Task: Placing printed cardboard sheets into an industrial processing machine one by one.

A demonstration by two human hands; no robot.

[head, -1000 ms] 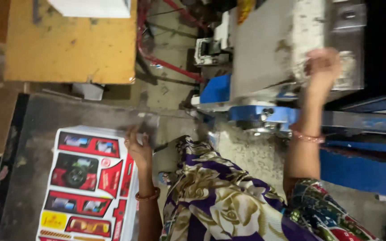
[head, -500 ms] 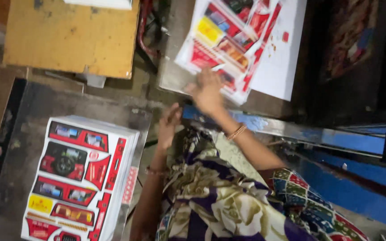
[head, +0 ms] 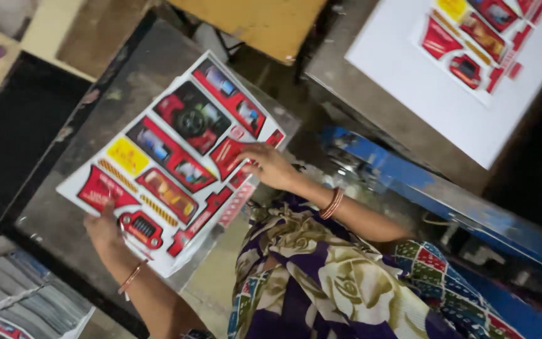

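While both hands grip the printed sheet (head: 170, 157), left hand (head: 105, 229) and right hand (head: 271, 164) clamped on edges, second sheet (head: 465, 69) beyond blue rail (head: 409, 182).

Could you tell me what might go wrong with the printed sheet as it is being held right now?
The printed sheet is held only at two edges, by the left hand and the right hand, so its unsupported middle could sag or crease. Its near corner overhangs the dark table, so it might slip off if either grip loosens. The right hand's fingers lie on the printed face and could smudge it.
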